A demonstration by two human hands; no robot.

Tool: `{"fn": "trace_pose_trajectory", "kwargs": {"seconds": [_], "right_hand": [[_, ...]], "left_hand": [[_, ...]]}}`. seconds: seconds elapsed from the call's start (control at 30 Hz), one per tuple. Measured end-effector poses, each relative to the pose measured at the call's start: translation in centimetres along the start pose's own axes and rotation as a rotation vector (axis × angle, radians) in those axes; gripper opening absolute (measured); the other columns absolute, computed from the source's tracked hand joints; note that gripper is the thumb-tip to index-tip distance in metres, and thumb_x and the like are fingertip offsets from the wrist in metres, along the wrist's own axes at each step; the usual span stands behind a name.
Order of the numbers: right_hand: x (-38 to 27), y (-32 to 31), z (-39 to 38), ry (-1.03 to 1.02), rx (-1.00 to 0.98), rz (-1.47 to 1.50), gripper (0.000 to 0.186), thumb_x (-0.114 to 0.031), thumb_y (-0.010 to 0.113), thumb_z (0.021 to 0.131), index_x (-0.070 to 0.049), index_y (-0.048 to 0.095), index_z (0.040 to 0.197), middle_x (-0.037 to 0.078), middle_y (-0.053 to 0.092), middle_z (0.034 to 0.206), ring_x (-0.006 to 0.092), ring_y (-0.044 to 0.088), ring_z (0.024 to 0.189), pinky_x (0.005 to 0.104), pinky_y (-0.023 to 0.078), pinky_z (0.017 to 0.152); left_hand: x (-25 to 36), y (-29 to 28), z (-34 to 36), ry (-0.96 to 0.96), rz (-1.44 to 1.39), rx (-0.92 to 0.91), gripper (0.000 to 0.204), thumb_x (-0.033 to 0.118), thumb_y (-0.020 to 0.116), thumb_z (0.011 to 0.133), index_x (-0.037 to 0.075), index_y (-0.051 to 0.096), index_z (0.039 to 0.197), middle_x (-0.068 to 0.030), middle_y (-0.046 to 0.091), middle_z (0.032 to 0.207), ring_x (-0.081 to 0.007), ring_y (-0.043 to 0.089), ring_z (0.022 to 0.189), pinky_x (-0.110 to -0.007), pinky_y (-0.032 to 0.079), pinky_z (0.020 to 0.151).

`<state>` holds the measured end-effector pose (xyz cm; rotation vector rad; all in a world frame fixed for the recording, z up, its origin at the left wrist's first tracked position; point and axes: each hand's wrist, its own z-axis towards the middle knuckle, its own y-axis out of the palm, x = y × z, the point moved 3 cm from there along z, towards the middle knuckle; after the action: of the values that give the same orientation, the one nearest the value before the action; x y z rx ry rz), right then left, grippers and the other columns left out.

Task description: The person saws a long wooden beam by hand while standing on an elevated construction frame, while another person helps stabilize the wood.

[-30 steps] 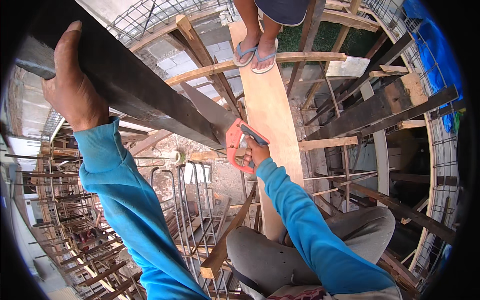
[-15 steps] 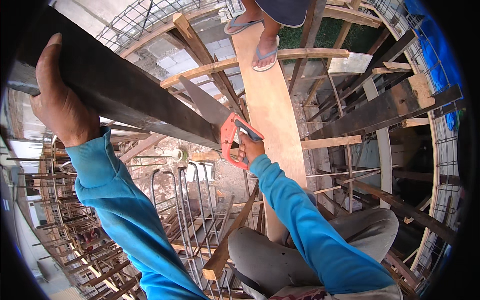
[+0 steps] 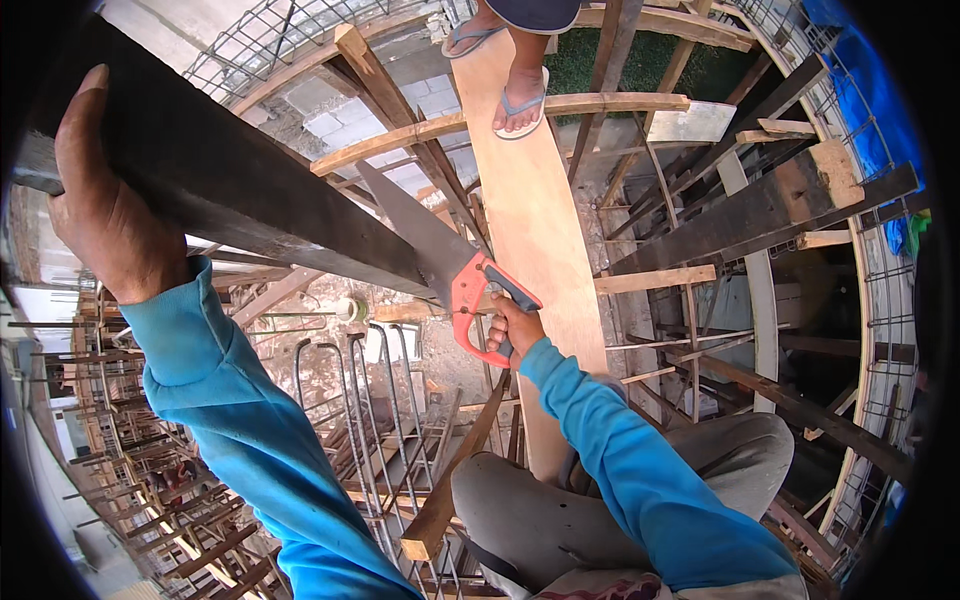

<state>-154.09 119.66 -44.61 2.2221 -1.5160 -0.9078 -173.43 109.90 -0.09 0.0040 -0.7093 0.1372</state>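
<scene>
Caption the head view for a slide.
Left hand holding a dark beam, right hand gripping a red-handled saw near its other end.

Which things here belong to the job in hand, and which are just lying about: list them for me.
Job in hand:
Handsaw, gripped by the right hand
Dark timber beam, held by the left hand
Pale plank, probably footing for the co-worker

Apparently not in use:
Blue tarp
Bent steel rods, upright
Square-cut timber, lower centre
</scene>
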Motion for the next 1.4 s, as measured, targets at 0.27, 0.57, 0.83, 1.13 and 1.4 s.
{"fn": "trace_pose_trajectory", "kwargs": {"seconds": [0.27,0.57,0.83,1.13,1.4], "right_hand": [[-3.2,-3.3,-18.2,0.056,0.247,-0.199,0.014,-0.028,0.058,0.093,-0.014,0.057,0.096,-0.004,0.031,0.051,0.0105,0.034,0.040,0.0294,0.036,0.039],[-1.1,-6.6,-10.4,0.095,0.032,-0.035,0.044,-0.042,0.063,0.090,-0.016,0.038,0.064,-0.004,0.031,0.049,0.0100,0.037,0.041,0.0287,0.033,0.039],[-4.7,6.7,-7.0,-0.149,-0.043,-0.099,0.035,-0.035,0.066,0.089,-0.011,0.046,0.072,-0.004,0.032,0.050,0.0111,0.036,0.040,0.0294,0.035,0.039],[0.0,-9.0,-17.7,0.069,0.157,-0.123,0.027,-0.032,0.060,0.092,-0.012,0.050,0.077,-0.003,0.033,0.050,0.0106,0.035,0.038,0.0306,0.035,0.038],[-1.5,6.5,2.2,-0.197,-0.055,-0.016,0.026,-0.026,0.064,0.088,-0.007,0.049,0.076,0.001,0.042,0.052,0.0134,0.040,0.041,0.0331,0.037,0.039]], "left_hand": [[-1.0,-0.6,0.3,0.080,0.016,-0.036,0.025,0.022,0.053,0.094,0.011,0.068,0.111,-0.0082,0.065,0.114,-0.0186,0.064,0.101,-0.031,0.050,0.093],[-0.1,-0.3,0.2,0.068,0.019,-0.042,0.025,0.021,0.055,0.094,0.010,0.069,0.111,-0.0072,0.067,0.111,-0.0159,0.064,0.099,-0.029,0.050,0.090],[-0.4,0.0,0.3,0.001,0.003,0.027,0.027,0.025,0.058,0.091,0.010,0.069,0.111,-0.0086,0.067,0.109,-0.0175,0.064,0.099,-0.030,0.050,0.089],[-0.4,-0.1,-0.1,0.054,0.020,-0.012,0.032,0.027,0.055,0.093,0.006,0.066,0.115,-0.0089,0.064,0.115,-0.0188,0.061,0.103,-0.032,0.047,0.094],[-0.2,-0.1,0.3,0.073,-0.008,-0.014,0.027,0.025,0.056,0.092,0.009,0.069,0.109,-0.0088,0.068,0.107,-0.0182,0.064,0.099,-0.031,0.050,0.091]]}}
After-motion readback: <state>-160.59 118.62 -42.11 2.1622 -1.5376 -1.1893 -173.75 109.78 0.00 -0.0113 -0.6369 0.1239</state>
